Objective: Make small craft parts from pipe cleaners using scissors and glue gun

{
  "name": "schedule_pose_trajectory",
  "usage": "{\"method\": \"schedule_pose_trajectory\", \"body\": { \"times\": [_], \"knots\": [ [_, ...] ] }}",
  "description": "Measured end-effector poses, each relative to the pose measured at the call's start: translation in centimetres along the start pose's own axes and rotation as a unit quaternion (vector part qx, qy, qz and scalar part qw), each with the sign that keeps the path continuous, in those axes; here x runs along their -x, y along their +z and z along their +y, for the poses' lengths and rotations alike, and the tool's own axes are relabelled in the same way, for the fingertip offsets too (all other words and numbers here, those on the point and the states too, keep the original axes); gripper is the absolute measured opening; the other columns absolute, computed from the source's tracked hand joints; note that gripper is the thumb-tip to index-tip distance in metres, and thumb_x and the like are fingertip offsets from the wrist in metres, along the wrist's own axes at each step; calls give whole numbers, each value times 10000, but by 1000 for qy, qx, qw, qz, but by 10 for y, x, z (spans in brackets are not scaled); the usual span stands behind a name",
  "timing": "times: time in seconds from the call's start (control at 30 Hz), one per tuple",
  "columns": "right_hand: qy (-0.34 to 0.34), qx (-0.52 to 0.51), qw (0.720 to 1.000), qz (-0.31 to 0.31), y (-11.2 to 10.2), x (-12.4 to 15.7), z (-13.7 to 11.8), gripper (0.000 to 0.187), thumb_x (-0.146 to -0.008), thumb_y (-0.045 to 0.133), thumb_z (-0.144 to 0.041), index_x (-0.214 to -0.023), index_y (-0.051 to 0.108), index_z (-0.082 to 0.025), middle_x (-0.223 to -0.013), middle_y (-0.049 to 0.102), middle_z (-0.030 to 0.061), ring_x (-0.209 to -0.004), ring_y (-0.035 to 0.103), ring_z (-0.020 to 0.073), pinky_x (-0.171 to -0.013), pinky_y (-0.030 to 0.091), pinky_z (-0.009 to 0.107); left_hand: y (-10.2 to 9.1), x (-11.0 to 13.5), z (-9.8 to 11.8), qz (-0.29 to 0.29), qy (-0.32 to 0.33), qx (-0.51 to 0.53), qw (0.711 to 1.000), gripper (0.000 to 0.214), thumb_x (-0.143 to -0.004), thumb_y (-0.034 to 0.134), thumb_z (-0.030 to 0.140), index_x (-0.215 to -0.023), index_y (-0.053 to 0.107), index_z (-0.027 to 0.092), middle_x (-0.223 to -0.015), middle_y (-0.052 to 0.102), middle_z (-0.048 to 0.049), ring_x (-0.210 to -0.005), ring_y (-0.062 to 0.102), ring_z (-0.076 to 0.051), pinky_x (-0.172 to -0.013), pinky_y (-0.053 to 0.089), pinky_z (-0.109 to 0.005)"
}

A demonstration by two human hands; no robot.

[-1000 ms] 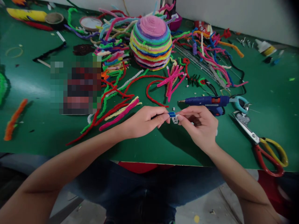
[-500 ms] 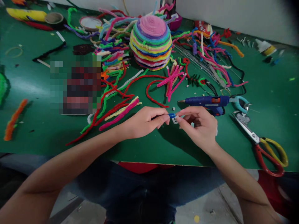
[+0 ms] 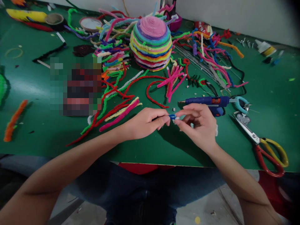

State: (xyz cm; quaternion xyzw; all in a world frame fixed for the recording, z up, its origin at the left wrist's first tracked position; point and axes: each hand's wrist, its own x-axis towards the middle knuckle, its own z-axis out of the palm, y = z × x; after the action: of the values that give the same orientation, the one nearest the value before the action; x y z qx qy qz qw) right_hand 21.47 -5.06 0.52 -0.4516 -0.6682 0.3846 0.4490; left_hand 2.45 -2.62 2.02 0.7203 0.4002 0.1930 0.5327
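Over the front middle of the green table [image 3: 47, 90], my left hand [image 3: 145, 122] and my right hand [image 3: 199, 125] meet fingertip to fingertip. Between them they pinch a short blue pipe cleaner piece [image 3: 172, 117]. The left fingers are closed round one end, the right thumb and forefinger pinch the other end. A blue glue gun [image 3: 206, 101] lies just behind my right hand. Loose red, pink and yellow pipe cleaners [image 3: 122, 112] lie left of my left hand.
A striped dome of coiled pipe cleaners [image 3: 151, 42] stands at the back centre amid a heap of coloured stems. Red and yellow scissors [image 3: 264, 147] and teal pliers [image 3: 241, 104] lie on the right. A glue bottle [image 3: 264, 48] is far right, tape rolls [image 3: 54, 18] at the back left.
My right hand's fingers have shifted slightly on the blue piece and lifted a little. The left hand has stayed put.
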Motion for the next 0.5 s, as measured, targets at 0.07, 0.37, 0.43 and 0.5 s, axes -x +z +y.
{"method": "schedule_pose_trajectory", "body": {
  "times": [0.07,0.37,0.43,0.5],
  "knots": [
    [-4,7,1000,-5,-1,0,-1,403,-714,706,-237,-1043,472,-243,-893,678,-4,-471,554,58,-375,394,192,0,0,0,3,1,1,1000,289,-892,410,294,-706,573,144,-553,499,38,-496,444,-61,-482,337,-173],
    [-74,344,936,14,-15,-6,9,145,-848,535,-238,-953,628,-199,-735,630,16,-539,535,101,-506,422,252,-5,0,1,52,4,29,998,282,-905,387,291,-734,558,144,-522,487,37,-459,421,-59,-457,335,-185],
    [-77,417,905,-25,-13,-8,16,194,-862,508,-245,-980,651,-187,-802,648,41,-598,565,122,-540,425,264,-4,0,1,53,-6,42,998,278,-913,375,302,-746,536,150,-501,485,42,-445,408,-59,-449,329,-186],
    [-61,450,889,-57,-10,-10,21,240,-882,473,-257,-1018,657,-186,-854,651,55,-647,587,139,-553,422,267,-3,0,1,55,-16,56,997,258,-918,368,307,-751,499,162,-487,483,50,-437,401,-59,-440,320,-185]
  ]
}}
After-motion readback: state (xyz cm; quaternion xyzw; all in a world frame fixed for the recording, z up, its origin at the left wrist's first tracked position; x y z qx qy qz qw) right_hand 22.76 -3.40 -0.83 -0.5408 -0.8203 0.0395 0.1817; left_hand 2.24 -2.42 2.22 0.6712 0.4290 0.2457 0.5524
